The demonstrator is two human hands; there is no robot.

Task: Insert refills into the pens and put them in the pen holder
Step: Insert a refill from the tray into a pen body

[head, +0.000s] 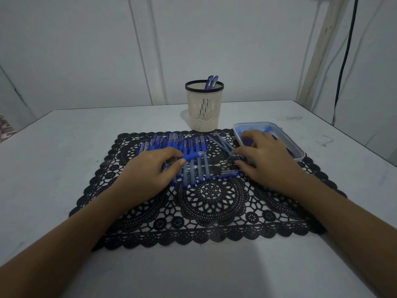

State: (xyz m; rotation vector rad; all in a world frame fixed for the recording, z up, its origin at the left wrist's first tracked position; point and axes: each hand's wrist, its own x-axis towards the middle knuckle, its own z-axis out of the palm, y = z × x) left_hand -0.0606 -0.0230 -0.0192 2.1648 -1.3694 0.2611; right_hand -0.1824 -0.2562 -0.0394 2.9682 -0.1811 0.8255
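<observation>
The left hand (148,171) pinches one pen (191,156) between thumb and fingers, its grip closed on the barrel. The pen lies crosswise over the row (202,168) of other pens, its open end turned toward the right hand (266,160), probably so a refill can go straight in.

The right hand is lowered onto the refills (221,143), fingertips curled down among them. I cannot tell whether its grip has already closed on one. The refills are fanned out just beside the tray (300,154), within easy reach of that hand. The row sits on the left hand's side, so each hand seems to feed from its own pile.

Counted:
- one holder (204,108), upright at the mat's far edge, with two finished pens (211,82) leaning against its rim
- one row on the mat (214,211), a dozen or so pens, overlapping too much for an exact count
- about four or five thin refills
- one short blue piece (228,173) lying alone near the right hand
- one tray holding more blue parts, too blurred to count

Everything rests on the pale worktop (64,151). With only two pens in the holder, most of the job appears to be ahead.
</observation>
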